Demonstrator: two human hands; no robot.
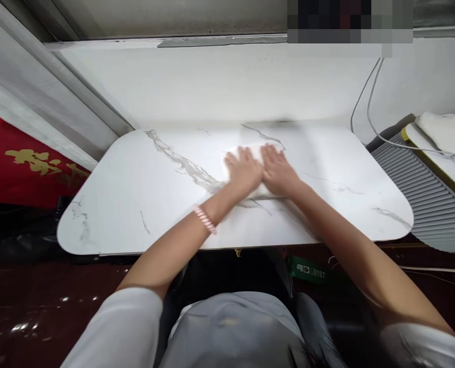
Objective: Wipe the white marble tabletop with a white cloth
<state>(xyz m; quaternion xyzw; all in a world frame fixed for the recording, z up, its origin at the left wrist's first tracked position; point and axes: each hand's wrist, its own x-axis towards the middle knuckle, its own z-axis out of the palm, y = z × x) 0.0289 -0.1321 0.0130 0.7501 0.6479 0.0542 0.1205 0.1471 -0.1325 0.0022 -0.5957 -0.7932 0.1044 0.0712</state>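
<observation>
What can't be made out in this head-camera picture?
All in the head view:
White flat item: the left hand and right hand cover much of it; blur leaves cloth or paper unclear.
Green box: its print is too small and dim to read.
Red item: cut off by the left edge.
White bundle: cut off by the right edge.
</observation>
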